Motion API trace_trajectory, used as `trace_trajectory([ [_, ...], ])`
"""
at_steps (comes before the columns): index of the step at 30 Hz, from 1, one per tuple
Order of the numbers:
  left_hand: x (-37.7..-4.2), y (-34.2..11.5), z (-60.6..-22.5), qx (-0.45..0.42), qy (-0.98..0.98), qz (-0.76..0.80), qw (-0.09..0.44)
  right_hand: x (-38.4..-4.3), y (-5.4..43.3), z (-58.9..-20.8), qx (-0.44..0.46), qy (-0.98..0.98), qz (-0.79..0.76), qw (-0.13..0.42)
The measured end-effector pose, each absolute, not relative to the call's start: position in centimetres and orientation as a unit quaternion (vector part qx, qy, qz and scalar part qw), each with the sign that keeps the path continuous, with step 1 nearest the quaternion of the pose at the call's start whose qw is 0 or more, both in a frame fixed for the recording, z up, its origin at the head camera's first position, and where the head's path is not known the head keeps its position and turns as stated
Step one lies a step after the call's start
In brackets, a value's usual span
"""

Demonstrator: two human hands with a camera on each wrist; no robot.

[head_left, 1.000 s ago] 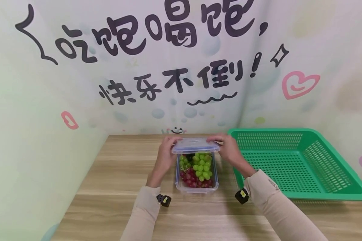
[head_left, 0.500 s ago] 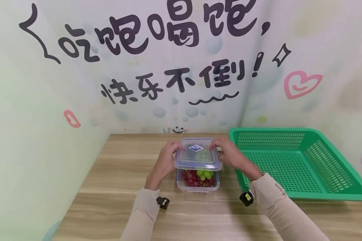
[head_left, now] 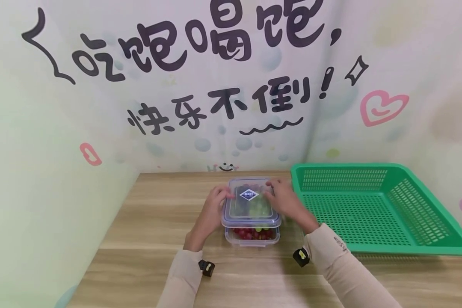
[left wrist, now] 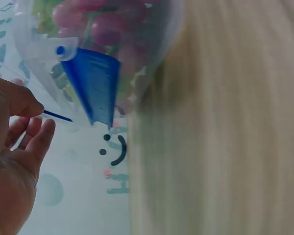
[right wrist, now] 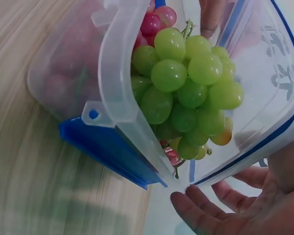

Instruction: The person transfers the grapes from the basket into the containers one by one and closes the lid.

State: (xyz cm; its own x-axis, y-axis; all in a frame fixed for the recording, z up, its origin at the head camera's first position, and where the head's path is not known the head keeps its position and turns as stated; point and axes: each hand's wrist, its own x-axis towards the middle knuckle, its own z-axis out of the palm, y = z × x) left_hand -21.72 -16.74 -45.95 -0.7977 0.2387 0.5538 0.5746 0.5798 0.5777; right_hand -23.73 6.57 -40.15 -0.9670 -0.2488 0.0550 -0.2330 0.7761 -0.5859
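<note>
A clear lid with a blue seal and a diamond label lies tilted over a clear food box, its front edge raised above the rim. My left hand pinches the lid's left edge, the thumb on top. At the right edge my right hand holds the lid, with its fingertips by the rim in the right wrist view. Green grapes and red grapes fill the box. Blue side latches hang down unfastened, one latch facing the left wrist camera.
A green plastic basket with mesh walls stands to the right, close to my right arm. Behind the wooden table rises a printed wall with black lettering.
Both hands have brought the lid down and toward me over the box. Its front edge has dropped from the back of the box to the front, covering most of the grapes.
</note>
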Motion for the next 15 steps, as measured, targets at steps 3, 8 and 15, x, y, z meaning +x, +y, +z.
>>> trace_trajectory([
  [3, -21.6, -16.9, -46.5, -0.237, -0.860, -0.399, 0.212, -23.7, 6.2, -40.7, -0.110, 0.945, -0.308, 0.003],
  [8, -21.6, -16.9, -47.1, -0.247, -0.858, -0.396, 0.214, -23.8, 5.8, -41.6, -0.074, 0.942, -0.327, -0.025],
  [15, -21.8, -17.0, -47.6, -0.276, -0.857, -0.360, 0.247, -24.0, 5.4, -42.1, -0.053, 0.934, -0.352, -0.038],
])
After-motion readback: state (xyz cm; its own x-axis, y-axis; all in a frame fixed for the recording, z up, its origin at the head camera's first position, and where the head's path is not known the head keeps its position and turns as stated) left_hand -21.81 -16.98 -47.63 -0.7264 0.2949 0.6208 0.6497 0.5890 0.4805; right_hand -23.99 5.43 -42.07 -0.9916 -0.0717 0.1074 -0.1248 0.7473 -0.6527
